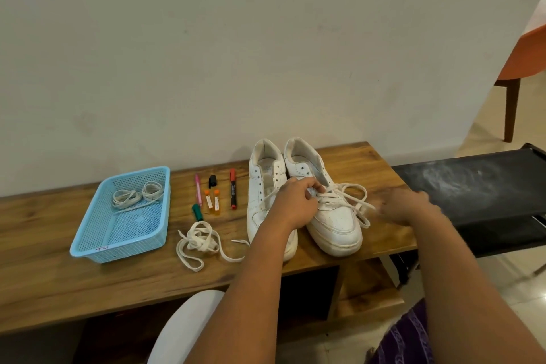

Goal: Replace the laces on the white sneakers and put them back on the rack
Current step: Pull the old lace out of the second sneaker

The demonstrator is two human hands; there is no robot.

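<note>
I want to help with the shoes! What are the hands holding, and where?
The left hand pinches the lace at the right sneaker's eyelets. The right hand is blurred; its hold cannot be told.

Basket [88, 233] left on bench [59, 284], markers [217, 195] between, sneakers [295, 195] right, rack [478, 186] beside.

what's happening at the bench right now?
A person is working on the right white sneaker on the wooden bench. The left hand pinches the cream lace at its eyelets; the right hand is motion-blurred, so its grip is unclear. The left white sneaker stands unlaced. A loose cream lace lies in front of the markers, and coiled laces sit in the light blue plastic basket.
</note>
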